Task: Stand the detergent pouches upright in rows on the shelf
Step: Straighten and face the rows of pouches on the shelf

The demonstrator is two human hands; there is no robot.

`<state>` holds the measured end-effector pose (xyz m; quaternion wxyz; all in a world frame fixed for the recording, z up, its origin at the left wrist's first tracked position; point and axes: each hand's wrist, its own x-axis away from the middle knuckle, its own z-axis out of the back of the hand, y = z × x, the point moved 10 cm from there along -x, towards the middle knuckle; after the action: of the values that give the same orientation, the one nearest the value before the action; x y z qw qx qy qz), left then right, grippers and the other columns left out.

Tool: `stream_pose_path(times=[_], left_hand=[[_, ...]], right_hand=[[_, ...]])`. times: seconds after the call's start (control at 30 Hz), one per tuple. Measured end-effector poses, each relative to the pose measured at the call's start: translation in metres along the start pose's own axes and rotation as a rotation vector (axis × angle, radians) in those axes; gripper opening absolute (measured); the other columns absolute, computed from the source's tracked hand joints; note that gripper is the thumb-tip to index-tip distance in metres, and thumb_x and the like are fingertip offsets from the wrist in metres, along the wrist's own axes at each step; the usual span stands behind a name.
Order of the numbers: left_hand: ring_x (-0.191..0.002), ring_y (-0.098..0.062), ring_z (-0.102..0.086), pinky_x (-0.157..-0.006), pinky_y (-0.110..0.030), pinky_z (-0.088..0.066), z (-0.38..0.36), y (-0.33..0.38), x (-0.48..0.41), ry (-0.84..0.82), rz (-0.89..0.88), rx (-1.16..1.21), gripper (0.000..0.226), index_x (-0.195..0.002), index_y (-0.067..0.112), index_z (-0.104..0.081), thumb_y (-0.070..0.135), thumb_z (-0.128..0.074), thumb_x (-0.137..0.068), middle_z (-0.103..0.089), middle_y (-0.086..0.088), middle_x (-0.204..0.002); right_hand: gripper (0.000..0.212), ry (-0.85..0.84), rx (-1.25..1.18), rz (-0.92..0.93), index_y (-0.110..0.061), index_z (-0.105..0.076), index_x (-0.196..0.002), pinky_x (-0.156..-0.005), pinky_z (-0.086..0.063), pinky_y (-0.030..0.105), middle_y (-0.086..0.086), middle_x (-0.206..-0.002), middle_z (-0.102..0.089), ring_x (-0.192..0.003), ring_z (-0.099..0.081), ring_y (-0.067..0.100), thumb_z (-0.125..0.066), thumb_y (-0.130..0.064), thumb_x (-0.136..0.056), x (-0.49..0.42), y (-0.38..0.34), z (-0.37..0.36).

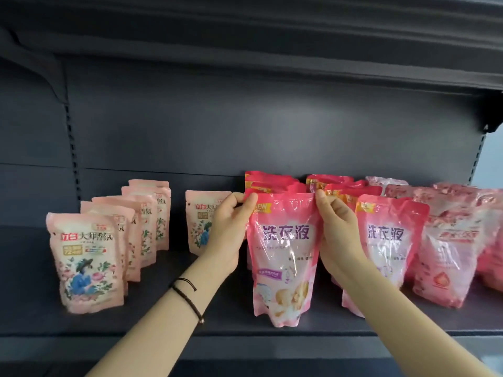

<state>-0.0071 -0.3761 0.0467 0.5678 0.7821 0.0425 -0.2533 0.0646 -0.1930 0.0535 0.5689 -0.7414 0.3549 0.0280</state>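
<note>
Steadying pink pouch (283, 257), left grip (231, 232) and right grip (337, 229) pinching its top corners.
I'm judging it soft, bottom-heavy, slippery.

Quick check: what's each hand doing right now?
Left hand: pinching the top left corner of the front bright pink detergent pouch.
Right hand: pinching the same pouch's top right corner.

The pink pouch (283, 254) you hold reads 洗衣液 and NEW, neighbouring pouch (386, 240) 洗衣液, pale floral pouch (84, 262) 立白 大师香氛, 72
</note>
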Motion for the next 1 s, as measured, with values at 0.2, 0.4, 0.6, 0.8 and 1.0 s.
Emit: stream_pose_path(times=[0.2,0.4,0.6,0.8,1.0], left_hand=[[-0.107,0.004,-0.06,-0.081,-0.013,-0.049,0.0,-0.012,0.047,-0.052,-0.172,-0.251,0.045,-0.123,0.037,-0.047,0.039,-0.065,-0.082,-0.065,0.021,-0.114],[-0.114,0.02,-0.045,-0.086,0.0,-0.037,0.0,-0.09,0.12,-0.067,-0.061,-0.65,0.088,-0.136,0.057,-0.009,0.038,-0.073,-0.078,-0.04,0.033,-0.131],[-0.133,-0.006,-0.04,-0.101,-0.007,-0.027,-0.012,-0.102,0.101,-0.065,0.046,-0.855,0.083,-0.142,0.033,0.014,0.025,-0.054,-0.095,-0.033,0.005,-0.15],[-0.134,-0.019,-0.038,-0.1,-0.023,-0.035,-0.015,-0.107,0.1,-0.076,0.011,-0.813,0.074,-0.14,0.044,0.017,0.023,-0.042,-0.1,-0.027,-0.004,-0.155],[-0.13,-0.011,-0.044,-0.099,-0.015,-0.034,-0.02,-0.109,0.088,-0.152,0.049,-0.959,0.078,-0.139,0.037,0.022,0.028,-0.044,-0.1,-0.034,-0.001,-0.152]], right_hand=[[0.045,-0.136,0.318,0.287,-0.037,-0.047,-0.127,-0.085,-0.05,0.025,-0.009,-0.115,-0.061,-0.105,-0.061,0.009,-0.062,-0.015,-0.091,0.038,-0.003,0.007],[0.096,-0.25,0.531,0.233,-0.063,-0.02,-0.133,-0.101,-0.046,0.026,-0.022,-0.142,-0.038,-0.127,-0.046,0.003,-0.08,-0.018,-0.073,0.101,0.061,0.023],[0.09,-0.163,0.719,0.234,-0.052,-0.018,-0.138,-0.084,-0.041,0.0,-0.03,-0.133,-0.032,-0.117,-0.036,-0.026,-0.078,-0.028,-0.075,0.101,0.075,0.025],[0.085,-0.164,0.81,0.26,-0.04,-0.016,-0.136,-0.082,-0.031,-0.007,0.002,-0.135,-0.034,-0.112,-0.035,-0.022,-0.073,-0.006,-0.081,0.093,0.078,0.014],[0.081,-0.175,0.841,0.225,-0.042,-0.018,-0.133,-0.076,-0.039,-0.003,0.002,-0.13,-0.04,-0.108,-0.051,0.008,-0.074,-0.014,-0.081,0.086,0.08,0.018]])
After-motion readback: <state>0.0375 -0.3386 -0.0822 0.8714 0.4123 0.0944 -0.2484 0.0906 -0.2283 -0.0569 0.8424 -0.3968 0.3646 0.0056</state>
